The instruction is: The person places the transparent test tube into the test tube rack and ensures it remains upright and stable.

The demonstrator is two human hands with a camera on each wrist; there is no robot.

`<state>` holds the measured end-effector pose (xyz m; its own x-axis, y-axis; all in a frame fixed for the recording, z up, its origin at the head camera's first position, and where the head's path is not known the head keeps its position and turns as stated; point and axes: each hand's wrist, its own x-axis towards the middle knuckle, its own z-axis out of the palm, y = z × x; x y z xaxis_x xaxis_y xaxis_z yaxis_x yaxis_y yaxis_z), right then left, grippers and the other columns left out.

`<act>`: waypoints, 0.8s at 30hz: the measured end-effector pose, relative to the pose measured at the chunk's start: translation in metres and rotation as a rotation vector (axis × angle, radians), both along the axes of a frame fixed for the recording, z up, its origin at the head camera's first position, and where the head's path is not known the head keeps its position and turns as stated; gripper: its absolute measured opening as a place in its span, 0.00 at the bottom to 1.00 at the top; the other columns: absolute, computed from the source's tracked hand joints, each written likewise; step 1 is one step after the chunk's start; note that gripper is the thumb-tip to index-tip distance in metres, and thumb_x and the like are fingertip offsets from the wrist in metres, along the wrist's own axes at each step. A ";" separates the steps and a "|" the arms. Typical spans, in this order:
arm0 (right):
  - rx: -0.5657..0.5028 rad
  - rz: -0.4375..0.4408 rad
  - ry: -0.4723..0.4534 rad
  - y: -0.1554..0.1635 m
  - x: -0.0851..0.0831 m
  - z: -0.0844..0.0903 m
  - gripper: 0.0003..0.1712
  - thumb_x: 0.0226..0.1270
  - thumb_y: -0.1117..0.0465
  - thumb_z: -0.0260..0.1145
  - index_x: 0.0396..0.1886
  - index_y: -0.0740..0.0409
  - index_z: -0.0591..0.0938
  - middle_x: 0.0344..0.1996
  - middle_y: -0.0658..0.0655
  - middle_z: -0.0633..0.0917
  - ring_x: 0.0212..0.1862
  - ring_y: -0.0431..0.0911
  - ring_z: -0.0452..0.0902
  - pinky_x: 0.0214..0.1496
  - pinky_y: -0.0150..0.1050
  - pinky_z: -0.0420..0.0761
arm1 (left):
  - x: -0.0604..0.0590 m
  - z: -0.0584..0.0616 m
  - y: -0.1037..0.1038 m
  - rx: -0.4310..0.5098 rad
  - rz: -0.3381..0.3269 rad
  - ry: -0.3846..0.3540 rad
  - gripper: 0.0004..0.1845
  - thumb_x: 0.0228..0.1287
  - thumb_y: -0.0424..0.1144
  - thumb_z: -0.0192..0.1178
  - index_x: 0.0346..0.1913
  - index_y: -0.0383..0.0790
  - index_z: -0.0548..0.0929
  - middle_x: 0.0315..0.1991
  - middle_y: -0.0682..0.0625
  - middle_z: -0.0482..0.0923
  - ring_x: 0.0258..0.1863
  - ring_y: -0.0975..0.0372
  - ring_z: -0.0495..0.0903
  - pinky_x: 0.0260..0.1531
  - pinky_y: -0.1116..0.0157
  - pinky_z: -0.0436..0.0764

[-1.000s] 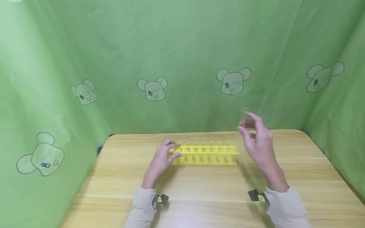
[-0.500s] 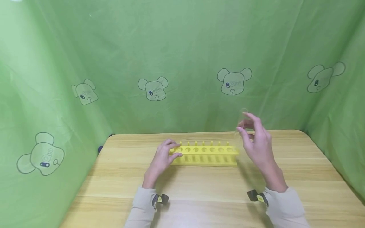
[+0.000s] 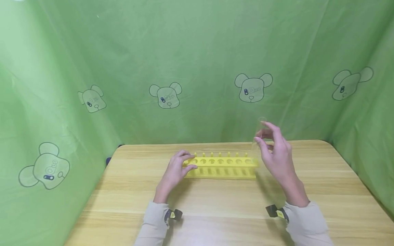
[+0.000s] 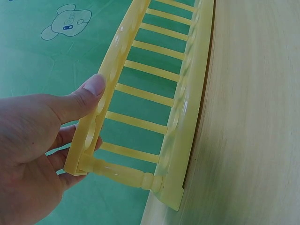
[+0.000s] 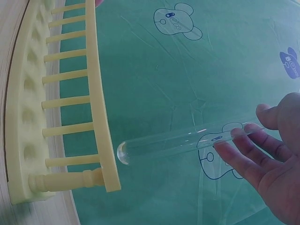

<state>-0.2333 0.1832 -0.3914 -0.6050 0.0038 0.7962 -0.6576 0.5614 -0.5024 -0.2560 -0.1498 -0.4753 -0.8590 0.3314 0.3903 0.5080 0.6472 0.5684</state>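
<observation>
A yellow test tube rack [image 3: 220, 172] stands on the wooden table, with a row of holes in its top bar and pegs along the back. My left hand [image 3: 175, 171] grips the left end of its top bar, the thumb [image 4: 95, 85] in front and fingers behind. Between the thumb and fingers of my right hand [image 3: 278, 152] is a clear glass test tube [image 5: 164, 143], pinched near its open end. The tube's rounded bottom points down, close over the right end of the rack's top bar [image 5: 105, 140].
The wooden table [image 3: 221, 212] extends around the rack on all sides. A green curtain [image 3: 203, 51] printed with mouse heads hangs behind it and on both sides. Each wrist carries a small black camera [image 3: 178, 215] on a strap.
My right hand has drifted slightly left with the test tube, bringing its bottom a little further over the rack's right end. The left hand and rack stay put.
</observation>
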 end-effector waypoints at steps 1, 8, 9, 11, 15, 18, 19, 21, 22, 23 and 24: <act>0.000 0.000 0.000 0.000 0.000 0.000 0.36 0.63 0.79 0.70 0.70 0.63 0.72 0.41 0.63 0.86 0.44 0.52 0.83 0.43 0.18 0.80 | 0.000 0.000 0.000 0.002 0.000 -0.002 0.24 0.58 0.39 0.76 0.56 0.33 0.85 0.52 0.45 0.82 0.53 0.53 0.80 0.59 0.60 0.82; 0.003 -0.003 -0.003 -0.001 0.000 0.000 0.36 0.63 0.79 0.70 0.70 0.63 0.72 0.41 0.63 0.85 0.44 0.53 0.83 0.43 0.17 0.80 | 0.001 0.000 0.000 0.005 0.000 -0.001 0.24 0.57 0.38 0.76 0.55 0.33 0.85 0.51 0.45 0.82 0.53 0.54 0.81 0.58 0.60 0.82; 0.003 -0.003 -0.002 -0.001 0.000 0.000 0.36 0.63 0.79 0.70 0.70 0.63 0.72 0.41 0.63 0.85 0.44 0.53 0.83 0.43 0.17 0.80 | 0.001 0.000 0.000 0.006 0.000 0.000 0.24 0.57 0.38 0.76 0.55 0.33 0.85 0.51 0.45 0.82 0.53 0.54 0.81 0.58 0.60 0.82; 0.003 -0.004 -0.001 -0.001 0.000 0.000 0.36 0.63 0.79 0.70 0.70 0.63 0.72 0.41 0.63 0.85 0.44 0.53 0.83 0.43 0.17 0.80 | 0.001 0.000 0.000 0.008 0.000 0.002 0.24 0.57 0.38 0.76 0.55 0.33 0.85 0.51 0.45 0.82 0.53 0.53 0.81 0.58 0.60 0.82; 0.003 0.000 0.001 -0.002 0.000 0.000 0.35 0.63 0.79 0.70 0.69 0.63 0.72 0.41 0.62 0.86 0.44 0.53 0.83 0.42 0.18 0.81 | 0.001 0.001 -0.001 0.008 0.001 0.013 0.24 0.57 0.38 0.76 0.55 0.33 0.86 0.51 0.45 0.82 0.53 0.53 0.81 0.58 0.59 0.82; 0.004 0.005 -0.001 -0.003 -0.001 0.000 0.35 0.63 0.79 0.70 0.69 0.63 0.72 0.41 0.62 0.85 0.44 0.53 0.83 0.42 0.19 0.81 | 0.001 0.001 -0.001 0.007 -0.002 0.019 0.24 0.57 0.39 0.76 0.55 0.33 0.86 0.51 0.45 0.82 0.53 0.54 0.81 0.58 0.59 0.82; 0.004 0.007 -0.001 -0.003 -0.001 0.000 0.35 0.63 0.79 0.70 0.69 0.63 0.72 0.41 0.62 0.85 0.44 0.52 0.83 0.42 0.19 0.82 | 0.001 0.001 -0.001 0.006 -0.003 0.020 0.24 0.57 0.39 0.76 0.55 0.32 0.85 0.51 0.45 0.82 0.53 0.53 0.81 0.59 0.59 0.82; 0.005 0.008 -0.003 -0.003 -0.001 0.000 0.35 0.63 0.79 0.70 0.70 0.63 0.72 0.41 0.62 0.85 0.44 0.52 0.83 0.42 0.19 0.81 | 0.001 0.001 -0.001 0.005 -0.004 0.016 0.24 0.57 0.39 0.76 0.55 0.33 0.85 0.51 0.45 0.82 0.53 0.53 0.80 0.59 0.59 0.82; 0.005 0.008 -0.004 -0.003 -0.001 0.000 0.36 0.63 0.79 0.70 0.70 0.63 0.72 0.41 0.62 0.85 0.44 0.52 0.83 0.42 0.19 0.81 | 0.001 0.001 -0.001 0.004 -0.005 0.014 0.24 0.57 0.39 0.76 0.55 0.33 0.85 0.52 0.45 0.82 0.53 0.53 0.80 0.59 0.59 0.82; 0.004 0.009 -0.004 -0.004 -0.001 0.000 0.35 0.63 0.79 0.70 0.70 0.63 0.72 0.41 0.62 0.85 0.44 0.52 0.83 0.42 0.19 0.81 | 0.001 0.001 0.000 0.001 -0.003 0.012 0.24 0.57 0.39 0.76 0.56 0.33 0.85 0.52 0.45 0.82 0.53 0.54 0.80 0.59 0.59 0.82; 0.004 0.009 -0.005 -0.004 -0.001 0.000 0.35 0.63 0.79 0.70 0.70 0.63 0.72 0.41 0.62 0.85 0.44 0.52 0.83 0.42 0.19 0.81 | 0.001 0.001 0.000 -0.002 -0.002 0.010 0.24 0.57 0.39 0.76 0.56 0.33 0.85 0.52 0.45 0.82 0.53 0.54 0.80 0.59 0.59 0.82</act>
